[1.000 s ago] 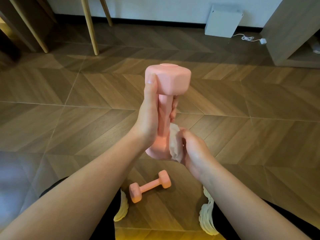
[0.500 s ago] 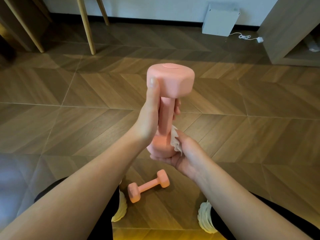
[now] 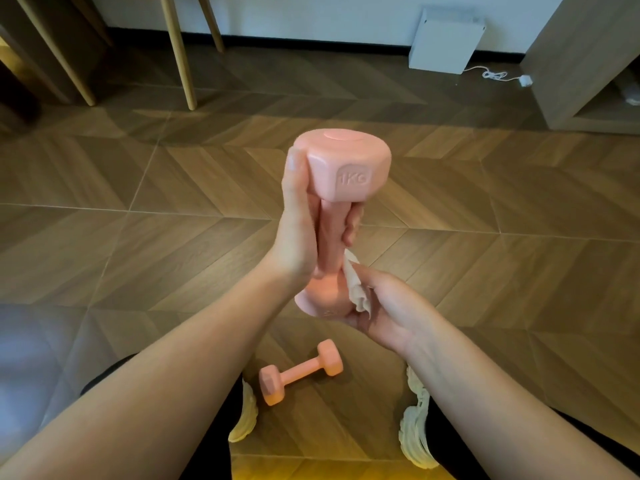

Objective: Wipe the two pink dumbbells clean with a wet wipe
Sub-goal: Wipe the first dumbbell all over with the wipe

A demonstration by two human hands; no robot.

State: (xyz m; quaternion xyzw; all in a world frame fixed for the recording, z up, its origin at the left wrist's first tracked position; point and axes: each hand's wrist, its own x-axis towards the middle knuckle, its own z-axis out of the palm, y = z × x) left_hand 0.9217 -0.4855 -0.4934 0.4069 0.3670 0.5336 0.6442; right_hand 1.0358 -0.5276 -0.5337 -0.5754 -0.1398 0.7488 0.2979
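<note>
Left hand (image 3: 298, 233) grips the shaft of the upright pink hex-ended 1KG dumbbell (image 3: 343, 168), long axis vertical, thumb up along the top head. Right hand (image 3: 384, 306) sits below and right, pinching a crumpled white wet wipe (image 3: 356, 289) against the bottom head, probably cupping it, though finger contact is partly hidden. Second pink dumbbell (image 3: 299, 372) lies on the wooden floor (image 3: 138, 254) between the shoes, well apart from either hand, so likely next.

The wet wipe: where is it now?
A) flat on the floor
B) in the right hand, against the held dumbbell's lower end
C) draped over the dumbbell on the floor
B: the right hand holds the wet wipe against the lower end of the held dumbbell, which the left hand grips upright.
</note>
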